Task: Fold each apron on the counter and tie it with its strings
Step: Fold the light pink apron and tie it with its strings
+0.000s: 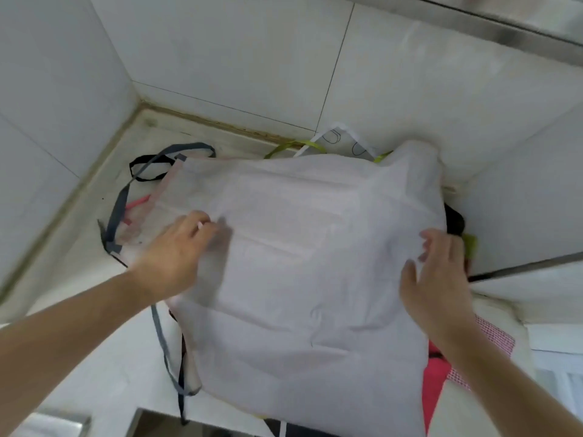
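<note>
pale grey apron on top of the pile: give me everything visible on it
The pale grey apron is thin, slightly see-through cloth, spread roughly flat over a pile of other aprons on the counter. It shows fold creases and soft wrinkles; its near edge hangs past the counter front. A grey strap loops out from its far left corner. The left hand rests on its left side, and the right hand lies at its right edge, fingers bunching the cloth slightly.

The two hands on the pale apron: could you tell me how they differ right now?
The left hand lies on the pale apron near its left edge; the right hand is at its right edge. Left fingers look blurred; right fingers look spread. Both touch the apron.
</note>
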Demonstrator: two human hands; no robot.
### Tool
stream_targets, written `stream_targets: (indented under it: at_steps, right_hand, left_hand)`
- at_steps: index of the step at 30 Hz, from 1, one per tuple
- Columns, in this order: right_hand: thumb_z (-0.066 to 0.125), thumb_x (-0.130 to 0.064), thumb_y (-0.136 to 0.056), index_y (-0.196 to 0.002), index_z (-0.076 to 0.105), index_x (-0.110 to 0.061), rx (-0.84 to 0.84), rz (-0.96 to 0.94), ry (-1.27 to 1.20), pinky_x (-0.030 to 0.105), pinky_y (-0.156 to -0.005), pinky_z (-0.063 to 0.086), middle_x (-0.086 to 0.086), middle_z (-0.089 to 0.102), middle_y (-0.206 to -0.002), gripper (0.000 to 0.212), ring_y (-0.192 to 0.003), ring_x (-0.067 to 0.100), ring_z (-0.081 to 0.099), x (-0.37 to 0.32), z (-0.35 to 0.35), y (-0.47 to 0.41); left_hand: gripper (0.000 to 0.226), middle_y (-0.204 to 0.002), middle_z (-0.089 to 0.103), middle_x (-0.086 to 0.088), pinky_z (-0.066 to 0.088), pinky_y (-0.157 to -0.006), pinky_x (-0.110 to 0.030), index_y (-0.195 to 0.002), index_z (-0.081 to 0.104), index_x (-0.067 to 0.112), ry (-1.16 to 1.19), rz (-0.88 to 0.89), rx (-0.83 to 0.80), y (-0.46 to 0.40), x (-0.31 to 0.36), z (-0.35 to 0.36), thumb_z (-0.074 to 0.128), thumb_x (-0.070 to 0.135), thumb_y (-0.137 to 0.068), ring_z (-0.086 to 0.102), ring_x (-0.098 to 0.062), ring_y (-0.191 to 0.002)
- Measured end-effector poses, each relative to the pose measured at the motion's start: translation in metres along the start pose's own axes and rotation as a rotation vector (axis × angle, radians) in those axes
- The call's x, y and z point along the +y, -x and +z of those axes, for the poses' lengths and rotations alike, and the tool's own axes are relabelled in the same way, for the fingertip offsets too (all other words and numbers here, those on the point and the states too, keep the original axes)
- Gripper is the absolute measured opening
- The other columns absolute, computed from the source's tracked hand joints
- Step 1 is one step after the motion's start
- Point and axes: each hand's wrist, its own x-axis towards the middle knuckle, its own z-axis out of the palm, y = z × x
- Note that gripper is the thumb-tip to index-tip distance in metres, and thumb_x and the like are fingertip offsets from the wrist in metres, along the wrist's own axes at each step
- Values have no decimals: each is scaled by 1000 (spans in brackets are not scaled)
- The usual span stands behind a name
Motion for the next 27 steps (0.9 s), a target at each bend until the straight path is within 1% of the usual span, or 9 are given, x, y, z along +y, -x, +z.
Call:
stream_targets:
  at_steps: [3,5,7,12,15,18,21,24,27]
  right_hand:
    - [68,-33,-86,-135,36,-30,-478,-127,4,29,-91,50,-11,38,-126,58,-109,11,52,-26,22,103]
    - [73,-55,-69,-146,33,-31,-684,-188,164,35,-109,38,-5,35,-141,90,-131,22,44,-33,40,165]
    - [80,-52,-47,-150,39,-24,-776,-234,299,51,-115,29,9,42,-145,114,-136,37,45,-33,57,199]
    - [65,-21,-65,-134,55,-22,-651,-267,283,54,-113,37,7,50,-136,70,-133,35,49,-26,57,205]
    - [61,-23,-76,-123,62,-23,-540,-306,219,46,-107,45,1,58,-122,47,-117,26,56,-27,46,200]
    - [67,-15,-82,-103,68,-20,-331,-307,184,35,-78,57,-3,64,-93,21,-82,21,63,-26,37,199]
    - [77,-7,-79,-87,66,-19,-201,-324,226,32,-68,55,-3,61,-79,18,-69,20,61,-26,25,201]
    - [82,0,-59,-92,66,-17,-221,-280,331,35,-72,57,0,63,-83,40,-75,24,64,-22,12,204]
    - [79,6,-43,-98,69,-12,-259,-163,493,41,-67,57,8,65,-91,59,-78,31,66,-11,-2,208]
  left_hand:
    - [81,-147,43,-2,56,-92,-32,-151,45,19,204,278,-241,36,36,24,64,3,-74,58,-24,-122]
    - [83,-159,26,2,43,-113,-37,-161,27,27,212,287,-448,63,54,33,64,33,-87,40,-23,-142]
    - [98,-167,1,0,18,-125,-48,-164,2,32,94,246,-649,83,71,35,54,64,-88,7,-28,-156]
    - [127,-164,-37,0,-8,-117,-72,-157,-29,33,-98,237,-754,118,104,38,53,83,-73,-34,-40,-152]
    - [123,-169,12,-19,23,-112,-79,-164,7,19,-135,270,-558,133,109,33,63,74,-69,14,-48,-156]
    - [96,-133,58,-16,52,-97,-63,-141,48,6,-126,331,-343,143,114,35,82,46,-60,61,-42,-118]
    - [64,-106,68,-10,61,-85,-48,-118,64,11,-95,340,-154,144,112,29,84,11,-57,71,-34,-91]
    - [46,-71,63,3,47,-42,-26,-92,60,19,37,239,-142,139,97,15,83,0,-57,66,-20,-52]
    - [21,-70,61,9,48,-46,-32,-87,60,21,130,114,-167,136,82,-1,71,4,-81,64,-18,-58]
